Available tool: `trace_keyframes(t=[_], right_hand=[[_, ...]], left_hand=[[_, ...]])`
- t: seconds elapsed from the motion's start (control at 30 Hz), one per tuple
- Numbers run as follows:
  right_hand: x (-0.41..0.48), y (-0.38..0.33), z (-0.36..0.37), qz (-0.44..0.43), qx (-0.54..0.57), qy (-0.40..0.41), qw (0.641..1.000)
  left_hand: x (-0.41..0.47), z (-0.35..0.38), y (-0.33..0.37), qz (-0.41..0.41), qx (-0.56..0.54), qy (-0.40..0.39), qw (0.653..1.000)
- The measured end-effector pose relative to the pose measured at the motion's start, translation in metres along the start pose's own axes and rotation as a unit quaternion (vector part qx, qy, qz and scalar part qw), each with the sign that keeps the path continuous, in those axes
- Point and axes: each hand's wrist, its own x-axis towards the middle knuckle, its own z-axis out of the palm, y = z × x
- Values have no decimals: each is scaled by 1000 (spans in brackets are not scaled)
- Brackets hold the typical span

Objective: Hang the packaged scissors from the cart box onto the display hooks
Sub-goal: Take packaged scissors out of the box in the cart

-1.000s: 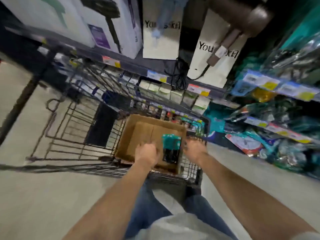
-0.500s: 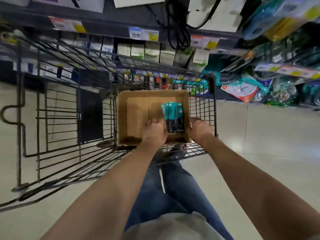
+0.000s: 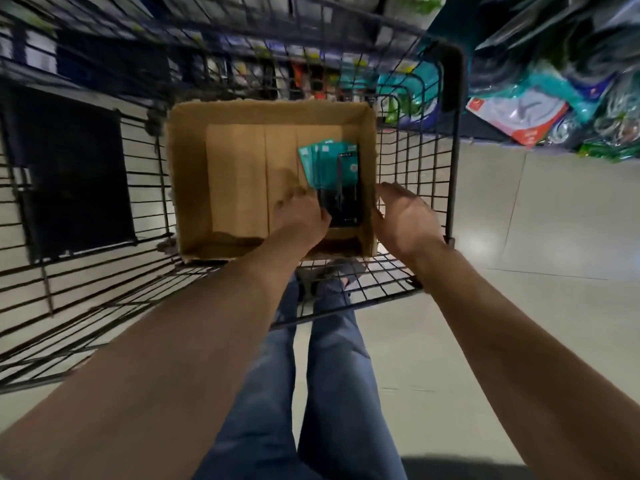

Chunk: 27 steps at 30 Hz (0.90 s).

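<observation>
In the cart box: the packaged scissors [image 3: 330,174] lie as a fanned stack of teal-headed cards, flat on the bottom of the cardboard box [image 3: 187,188], against its right wall.
Handling: judged light and flat. The card backing is probably stiff but bendable. The glossy faces are likely to slide over one another, so a loose lift may fan the stack further.
Grip location: best taken along the near lower edge, thumb on top and fingers beneath. This leaves the teal header end free for the hooks.
Left hand [image 3: 304,216]: reaches into the box. Its fingers [image 3: 292,202] curl down onto the near-left edge of the stack and touch it. A completed pinch cannot be confirmed.
Right hand [image 3: 405,220]: flat, fingers [image 3: 391,192] straight, palm turned toward the box, just outside the right wall. It holds nothing.
Box position: near right corner of the wire cart [image 3: 450,140].
Display hooks: not identifiable. Only blurred hanging merchandise [image 3: 554,98] shows at upper right.
Change from half a second earlier: the left hand has moved forward from the box's near rim onto the stack. The right hand has opened from a curl at the near right corner. The stack has stayed in place. The view has tipped down and closer.
</observation>
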Motion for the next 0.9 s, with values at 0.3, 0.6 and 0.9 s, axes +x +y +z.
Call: trace_keyframes(t=[0.3,0.6,0.9], right_hand=[[3,7,20,-43,58,37,997],[1,7,21,-37,117,73,990],[0,-15,21,-30,111,56,992]], left_hand=[[43,57,19,-98,-125,50,986],[54,67,13,-120,-319,42,939],[41,44,-15,-138,-438,-39,887]])
